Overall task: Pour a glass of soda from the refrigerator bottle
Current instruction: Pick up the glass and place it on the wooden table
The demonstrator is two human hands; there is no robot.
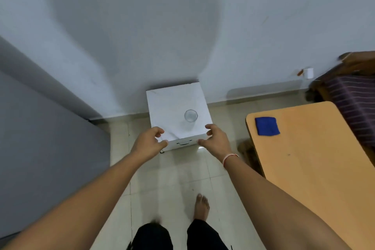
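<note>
Glass (191, 115) on white stand (172, 103) | wooden table (316, 160) right, blue cloth (267, 126) | both hands' fingers loosely curled, empty

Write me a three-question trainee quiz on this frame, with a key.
1. True or false: the glass stands upright on the small white table.
2. Which hands hold the glass? A) left hand B) right hand C) neither
3. Fill in: the blue cloth lies on the ____ table on the person's right.

Key: 1 true. 2 C; both hands hover at the white table's near corners with loosely curled fingers, holding nothing. 3 wooden.
</note>
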